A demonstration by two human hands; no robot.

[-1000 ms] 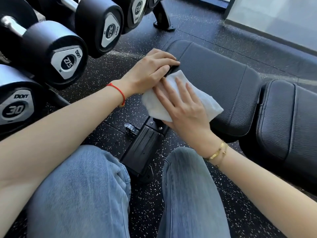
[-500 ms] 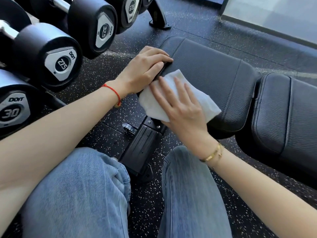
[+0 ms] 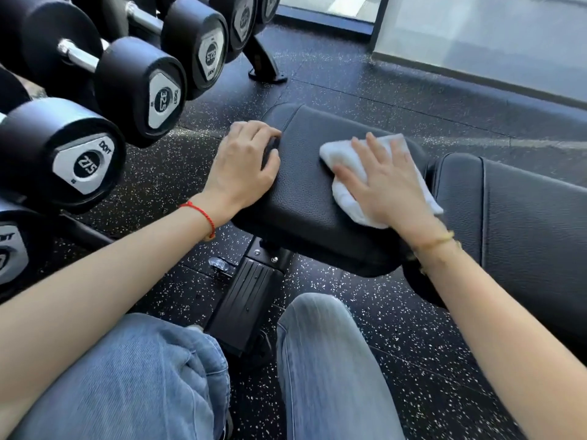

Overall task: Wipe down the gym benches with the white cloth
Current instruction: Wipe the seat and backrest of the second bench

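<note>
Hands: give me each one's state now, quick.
Left hand: fingers curled, gripping the bench pad at its end.
Right hand: open, fingers straight, pressing the white cloth flat.

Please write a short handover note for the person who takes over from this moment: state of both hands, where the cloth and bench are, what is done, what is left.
Left hand: grips the end edge of the seat pad, fingers curled over it, steadying the bench.
Right hand: flat, fingers spread, pressing the white cloth onto the top of the seat pad, near its back-pad end.
Done: wiping of the seat pad is under way; how much is covered cannot be told.
Left: finish the seat pad, then the back pad to the right, then other benches, none in view.
Note: the dumbbell rack stands close on the left.
</note>
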